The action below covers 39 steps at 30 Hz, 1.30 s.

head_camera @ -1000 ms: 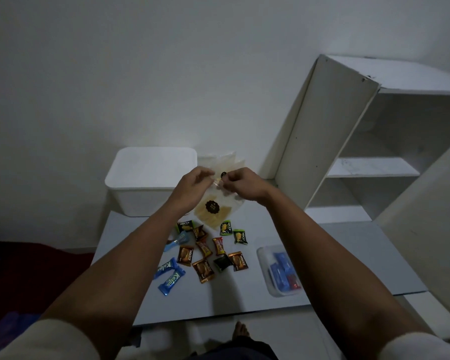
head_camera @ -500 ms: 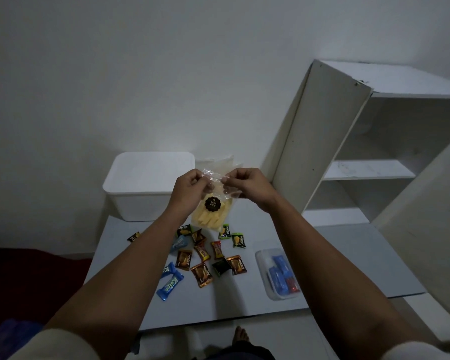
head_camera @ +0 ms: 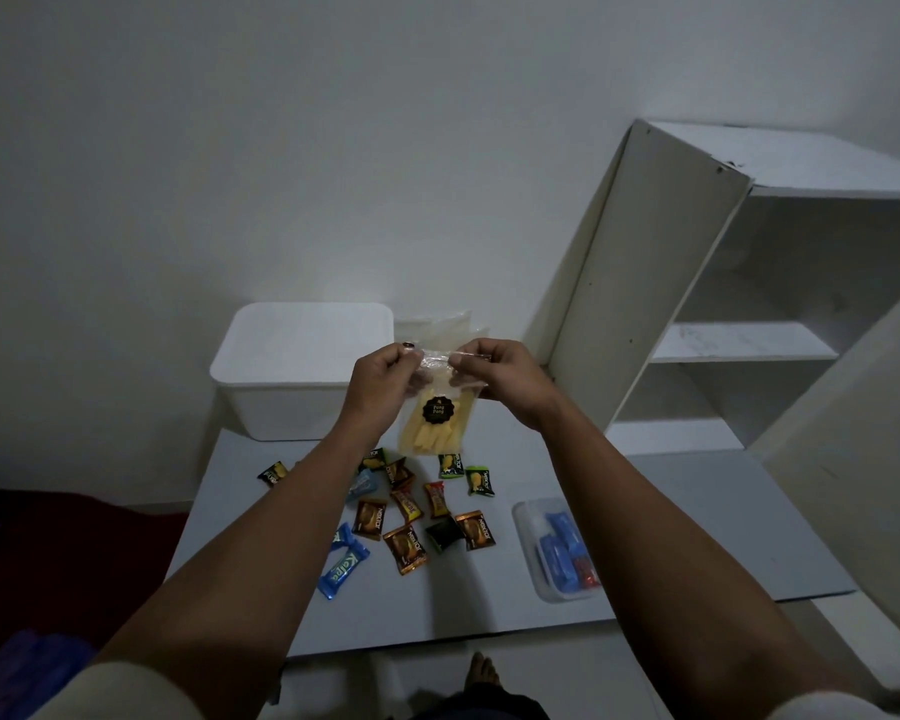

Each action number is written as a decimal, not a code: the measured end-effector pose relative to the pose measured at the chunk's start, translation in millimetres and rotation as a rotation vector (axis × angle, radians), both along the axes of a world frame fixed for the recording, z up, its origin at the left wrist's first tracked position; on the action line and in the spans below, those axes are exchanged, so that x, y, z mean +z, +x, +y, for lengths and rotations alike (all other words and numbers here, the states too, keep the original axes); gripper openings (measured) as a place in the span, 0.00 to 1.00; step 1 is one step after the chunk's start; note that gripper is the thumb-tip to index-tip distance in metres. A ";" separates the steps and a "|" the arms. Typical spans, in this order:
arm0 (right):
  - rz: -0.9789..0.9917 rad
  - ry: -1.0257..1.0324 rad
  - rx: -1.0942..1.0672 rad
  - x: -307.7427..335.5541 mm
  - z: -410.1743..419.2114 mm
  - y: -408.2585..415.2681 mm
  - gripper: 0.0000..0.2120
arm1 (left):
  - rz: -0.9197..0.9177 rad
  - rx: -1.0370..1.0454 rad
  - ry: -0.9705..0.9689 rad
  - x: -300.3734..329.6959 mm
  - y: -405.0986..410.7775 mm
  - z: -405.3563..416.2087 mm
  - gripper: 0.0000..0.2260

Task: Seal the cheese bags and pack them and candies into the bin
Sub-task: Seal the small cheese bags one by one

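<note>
A clear plastic cheese bag (head_camera: 435, 426) hangs in mid-air above the far part of a grey counter (head_camera: 645, 511), held up by both hands. Pale yellow cheese sticks fill its lower half, and a round black label with gold lettering sits on its front. Its top edge is crinkled, transparent film, stretched between the two hands. Behind it, at 12 o'clock, more clear bags (head_camera: 437, 324) lean against the wall; what is inside them cannot be made out.

The left hand (head_camera: 383, 379) pinches the bag's top left corner, fingers curled and clamped on the film. The right hand (head_camera: 497, 374) pinches the top right corner in the same way. The hands are close together, knuckles up, with a short strip of film between them. Both forearms reach forward from the bottom corners of the view, meeting over the counter.

A white bin (head_camera: 302, 366) with its top open stands at 10 o'clock from the bag, at the counter's far left corner. Wrapped candies (head_camera: 411, 511) in orange, brown, green and blue lie scattered on the counter at 6 o'clock, below the bag. A small clear tray (head_camera: 528, 517) with blue packets lies at 4 o'clock. A white shelf unit (head_camera: 749, 330) stands at 3 o'clock.
</note>
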State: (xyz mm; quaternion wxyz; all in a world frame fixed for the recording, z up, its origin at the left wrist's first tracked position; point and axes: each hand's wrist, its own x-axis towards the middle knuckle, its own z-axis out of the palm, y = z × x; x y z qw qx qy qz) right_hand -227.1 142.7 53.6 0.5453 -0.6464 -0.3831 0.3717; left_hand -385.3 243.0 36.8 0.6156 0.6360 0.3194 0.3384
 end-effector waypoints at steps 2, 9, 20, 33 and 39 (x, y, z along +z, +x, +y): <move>-0.022 -0.006 0.023 -0.1 1.7 -1.1 0.04 | -0.006 -0.014 -0.015 -1.5 0.5 -0.9 0.08; 0.030 0.021 -0.022 0.2 0.1 -2.7 0.06 | 0.014 0.027 0.049 -1.8 2.4 4.5 0.06; 0.091 0.067 -0.034 3.3 -6.7 -0.3 0.05 | -0.068 0.000 -0.134 -1.3 -0.2 2.0 0.06; 0.063 0.159 -0.172 -3.5 -1.2 -3.4 0.05 | -0.062 0.020 -0.062 2.2 3.0 0.7 0.06; 0.051 0.178 -0.111 -7.6 4.0 -11.8 0.04 | 0.001 -0.005 0.026 4.7 6.1 0.8 0.03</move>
